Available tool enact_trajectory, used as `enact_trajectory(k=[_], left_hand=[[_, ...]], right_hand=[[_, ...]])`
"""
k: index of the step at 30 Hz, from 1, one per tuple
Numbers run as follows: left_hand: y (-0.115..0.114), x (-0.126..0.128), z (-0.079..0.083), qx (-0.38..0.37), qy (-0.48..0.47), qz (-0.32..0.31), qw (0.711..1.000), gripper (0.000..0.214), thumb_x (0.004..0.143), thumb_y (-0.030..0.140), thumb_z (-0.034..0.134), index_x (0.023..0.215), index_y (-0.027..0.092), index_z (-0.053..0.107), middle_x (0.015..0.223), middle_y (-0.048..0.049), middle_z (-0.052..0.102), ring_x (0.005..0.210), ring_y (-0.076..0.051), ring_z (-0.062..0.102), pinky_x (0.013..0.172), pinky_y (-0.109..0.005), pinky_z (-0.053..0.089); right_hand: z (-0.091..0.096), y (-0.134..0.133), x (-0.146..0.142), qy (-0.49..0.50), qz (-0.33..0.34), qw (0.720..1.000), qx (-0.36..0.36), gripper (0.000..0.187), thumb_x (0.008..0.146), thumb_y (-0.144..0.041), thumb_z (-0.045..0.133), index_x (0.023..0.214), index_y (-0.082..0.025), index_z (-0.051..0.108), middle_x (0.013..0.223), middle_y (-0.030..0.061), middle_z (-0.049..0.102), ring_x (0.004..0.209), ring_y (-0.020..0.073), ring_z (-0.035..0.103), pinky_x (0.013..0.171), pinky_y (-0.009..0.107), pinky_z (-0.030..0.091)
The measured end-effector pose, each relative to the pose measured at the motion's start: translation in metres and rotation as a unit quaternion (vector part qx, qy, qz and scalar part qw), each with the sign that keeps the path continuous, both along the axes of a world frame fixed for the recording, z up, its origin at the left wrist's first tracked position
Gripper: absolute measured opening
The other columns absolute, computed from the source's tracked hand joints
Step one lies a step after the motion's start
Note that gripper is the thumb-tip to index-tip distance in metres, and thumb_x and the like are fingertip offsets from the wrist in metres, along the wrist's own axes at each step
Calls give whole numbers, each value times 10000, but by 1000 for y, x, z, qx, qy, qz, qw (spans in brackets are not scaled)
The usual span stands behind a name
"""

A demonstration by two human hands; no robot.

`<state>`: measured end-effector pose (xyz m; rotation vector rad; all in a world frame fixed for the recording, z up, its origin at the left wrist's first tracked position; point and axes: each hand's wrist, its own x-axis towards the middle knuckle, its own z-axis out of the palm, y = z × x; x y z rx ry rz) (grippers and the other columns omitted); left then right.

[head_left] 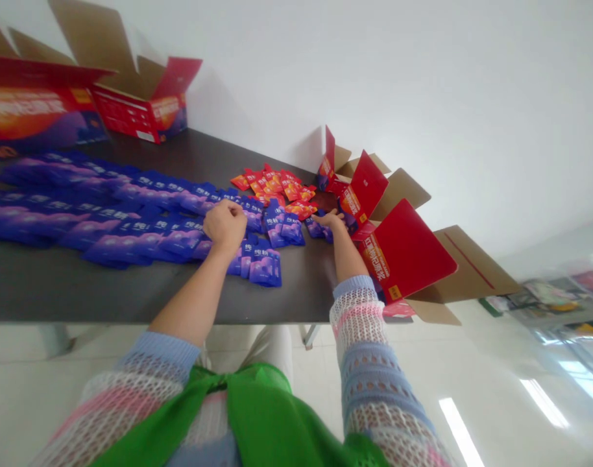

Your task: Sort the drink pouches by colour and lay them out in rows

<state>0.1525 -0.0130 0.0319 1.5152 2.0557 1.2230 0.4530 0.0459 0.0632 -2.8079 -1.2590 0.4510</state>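
My left hand (227,224) is curled into a fist above the rows of purple pouches (145,243); the inside of its fingers is hidden. My right hand (331,220) reaches to the right side of the table with fingers apart, over a few purple pouches (313,227) beside the open cartons. Between the hands lie a small group of loose purple pouches (290,228) and a pile of orange-red pouches (277,185). Nearer the front edge, more purple pouches (265,264) overlap in a short stack.
Open red cartons (374,253) with raised flaps line the table's right end. Larger open cartons (131,113) stand at the back left. The dark table (303,292) backs onto a white wall (287,78). Cluttered shelving (559,305) is at far right.
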Motion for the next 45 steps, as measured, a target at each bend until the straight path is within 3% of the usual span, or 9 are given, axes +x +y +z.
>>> enact_trajectory(k=[2, 5, 11, 19, 23, 27, 36, 39, 45], left_hand=[[-2, -3, 1, 3, 0, 8, 1000, 234, 889, 229, 541, 957, 224, 764, 973, -124, 761, 1002, -332, 696, 929, -446, 523], [-4, -8, 3, 4, 7, 18, 1000, 220, 886, 238, 547, 948, 219, 757, 946, -123, 753, 983, -325, 697, 905, -426, 523], [-9, -5, 4, 5, 24, 4, 1000, 238, 888, 235, 523, 951, 208, 752, 952, -125, 744, 995, -328, 682, 920, -422, 518], [-20, 15, 4, 15, 26, -50, 998, 209, 869, 193, 532, 936, 193, 730, 920, -127, 710, 1002, -325, 670, 944, -431, 511], [-26, 22, 3, 13, 34, -73, 997, 206, 880, 212, 537, 968, 193, 722, 916, -120, 705, 1022, -324, 667, 947, -420, 514], [-32, 30, 1, 13, 34, -96, 995, 203, 883, 205, 535, 960, 196, 723, 936, -130, 710, 1021, -326, 669, 957, -435, 505], [-56, 52, 15, 54, -24, -159, 986, 205, 896, 237, 534, 986, 216, 716, 1053, -93, 748, 1105, -280, 673, 1013, -405, 491], [-62, 65, 20, -2, -174, -250, 952, 214, 869, 267, 593, 1042, 198, 698, 1047, -80, 761, 1069, -247, 697, 968, -384, 538], [-77, 90, 18, -126, -430, -442, 777, 288, 806, 349, 707, 1027, 164, 705, 958, -83, 753, 1020, -310, 710, 809, -411, 608]], right_hand=[[-9, 3, -2, 28, -6, 999, -33, 1241, 828, -817, 631, 1686, -215, -34, 1719, 292, -16, 1580, 489, 126, 1174, 721, 243], [-22, 5, -5, 24, -8, 998, -56, 1184, 826, -865, 567, 1688, -286, -2, 1743, 223, -30, 1584, 493, 40, 1164, 772, 169], [-43, -9, -20, -50, -10, 999, -16, 748, 1026, -685, 340, 1660, -296, 260, 1698, 208, 215, 1530, 473, 213, 1118, 804, 179], [-53, -77, -51, -44, 11, 999, -2, 707, 1049, -657, 255, 1669, -321, 208, 1711, 183, 186, 1535, 473, 177, 1068, 869, 163], [-54, -123, -62, -14, 22, 999, 23, 706, 1042, -658, 317, 1665, -345, 208, 1712, 162, 202, 1554, 426, 177, 1118, 843, 130], [-58, -153, -69, -11, -49, 994, 92, 732, 1034, -541, 452, 1658, -239, 214, 1689, 199, 237, 1570, 361, 173, 1195, 755, 154], [-38, -161, -53, 22, -163, 974, 158, 865, 894, -600, 711, 1510, -95, 373, 1569, 283, 404, 1478, 374, 389, 1207, 540, 320], [-22, -160, -53, 110, -131, 964, 204, 717, 1019, -553, 539, 1516, -70, 353, 1497, 266, 507, 1427, 342, 491, 1159, 445, 396], [-16, -162, -83, 239, 49, 883, 401, 533, 1062, -587, 410, 1284, -129, 568, 1193, 142, 667, 1190, 244, 633, 1024, 337, 488]])
